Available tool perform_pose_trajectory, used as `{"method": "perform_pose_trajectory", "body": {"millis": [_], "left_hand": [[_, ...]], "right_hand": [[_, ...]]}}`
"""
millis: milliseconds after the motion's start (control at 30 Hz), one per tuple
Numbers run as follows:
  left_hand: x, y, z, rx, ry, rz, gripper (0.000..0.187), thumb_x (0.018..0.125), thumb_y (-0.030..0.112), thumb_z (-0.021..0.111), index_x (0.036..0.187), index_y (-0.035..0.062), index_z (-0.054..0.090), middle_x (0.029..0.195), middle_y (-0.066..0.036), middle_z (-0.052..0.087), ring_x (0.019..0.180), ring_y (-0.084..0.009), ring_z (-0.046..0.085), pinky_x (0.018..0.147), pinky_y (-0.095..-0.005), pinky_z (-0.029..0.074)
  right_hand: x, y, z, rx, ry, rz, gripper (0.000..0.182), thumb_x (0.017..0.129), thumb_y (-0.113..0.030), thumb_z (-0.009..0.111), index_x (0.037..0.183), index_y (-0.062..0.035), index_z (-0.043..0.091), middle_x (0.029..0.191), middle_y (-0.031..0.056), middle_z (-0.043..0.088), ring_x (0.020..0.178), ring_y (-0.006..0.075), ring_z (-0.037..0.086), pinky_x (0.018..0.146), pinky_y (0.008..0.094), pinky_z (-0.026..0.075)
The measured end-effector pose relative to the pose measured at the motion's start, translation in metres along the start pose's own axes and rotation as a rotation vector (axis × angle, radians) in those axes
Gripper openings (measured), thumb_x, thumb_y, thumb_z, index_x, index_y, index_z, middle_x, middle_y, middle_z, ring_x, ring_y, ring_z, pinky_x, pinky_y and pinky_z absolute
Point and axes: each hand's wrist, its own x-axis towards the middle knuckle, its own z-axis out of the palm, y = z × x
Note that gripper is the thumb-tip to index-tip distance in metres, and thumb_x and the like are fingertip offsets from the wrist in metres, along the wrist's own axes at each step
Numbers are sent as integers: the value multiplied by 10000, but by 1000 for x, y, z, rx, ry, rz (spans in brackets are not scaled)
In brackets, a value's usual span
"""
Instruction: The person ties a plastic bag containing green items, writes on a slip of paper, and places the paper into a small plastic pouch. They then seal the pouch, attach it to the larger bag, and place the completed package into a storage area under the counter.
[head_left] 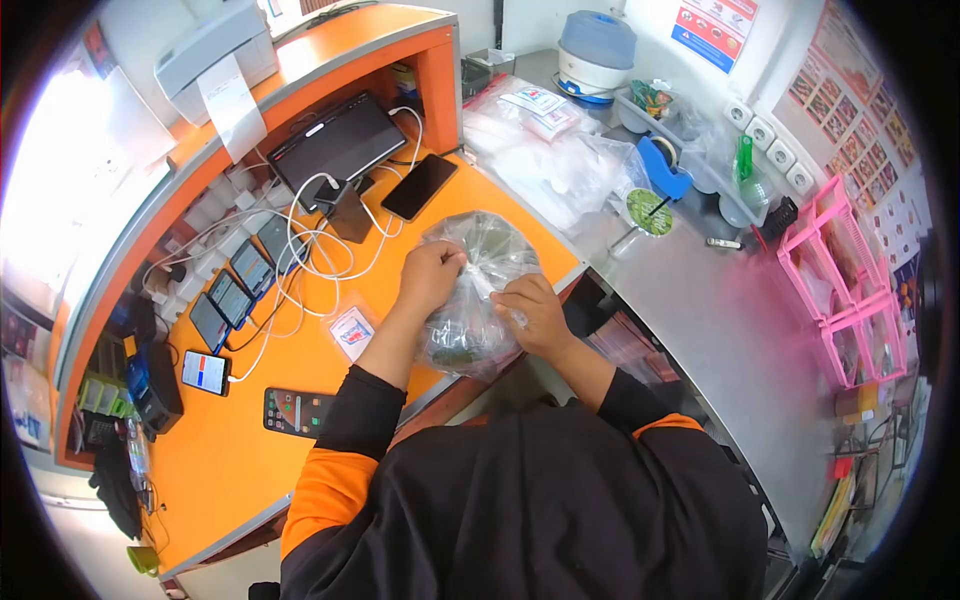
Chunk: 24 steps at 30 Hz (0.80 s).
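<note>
A clear plastic bag [465,325] with dark and greenish contents sits at the edge of the orange desk in front of me. Its gathered neck is between my two hands. My left hand [432,275] has its fingers closed on the left side of the twisted neck. My right hand [535,312] pinches the bag's plastic on the right, just below the neck. What exactly lies inside the bag cannot be made out through the plastic.
On the orange desk [215,470] lie a black phone [420,187], another phone [297,412], a small packet [351,333], tangled white cables and a tablet [338,150]. The steel counter [690,300] at right bears plastic bags [540,150], a blue tape dispenser [662,168] and a pink rack [840,285].
</note>
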Motion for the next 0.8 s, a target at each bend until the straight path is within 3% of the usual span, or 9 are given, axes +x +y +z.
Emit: {"method": "perform_pose_trajectory", "body": {"millis": [33,233,333,433,500,567,633,733,800], "left_hand": [[0,0,0,32,23,24,141,775,131,604,804,-5,626,633,-60,587,582,-121,545,565,-260,438],[-5,34,-16,90,-163,47,198,748,202,632,711,11,592,644,-140,581,628,-269,577,579,-359,442],[5,45,-13,429,-216,104,228,743,219,633,675,25,535,637,-155,556,629,-323,557,570,-404,426],[10,27,4,461,-147,171,212,755,214,616,717,36,507,654,-166,550,644,-352,552,574,-428,418],[5,31,6,323,-3,190,163,768,181,588,769,43,500,670,-173,554,647,-358,554,569,-437,420],[5,5,4,212,88,284,138,779,144,567,765,44,474,646,-165,542,640,-349,556,543,-414,420],[-5,15,-6,204,95,241,137,796,106,548,752,47,433,627,-142,507,584,-271,541,499,-354,398],[2,-12,-2,7,125,214,200,800,79,565,738,69,376,575,-8,371,514,-116,355,481,-278,343],[7,-14,-1,-113,172,262,191,798,59,562,747,69,379,584,-7,388,531,-97,365,477,-260,330]], "right_hand": [[-2,0,-2,-6,-19,2,176,687,-105,662,853,-55,630,809,57,552,801,243,502,738,348,415],[-5,-1,0,-44,-57,19,137,717,-128,643,834,-63,617,838,59,549,828,247,498,743,355,403],[-2,2,6,-57,-71,-1,131,703,-141,644,810,-76,607,835,56,547,835,252,499,761,372,395],[-3,3,12,-97,-108,1,114,705,-144,633,789,-79,596,836,56,554,839,254,500,771,387,387],[0,4,5,-52,-109,-35,124,708,-140,638,807,-73,605,843,55,565,834,248,505,770,379,395],[0,5,2,-7,-78,-63,133,707,-140,640,815,-68,614,836,51,569,827,242,505,764,365,403],[-3,9,2,28,-9,-82,140,702,-145,640,815,-64,623,814,45,566,818,238,501,754,345,409],[-6,15,6,68,16,-56,136,711,-128,634,829,-61,630,808,47,571,831,241,505,760,343,417],[-2,18,4,48,6,-78,158,712,-135,634,851,-62,630,835,53,571,842,243,507,760,345,423]]}}
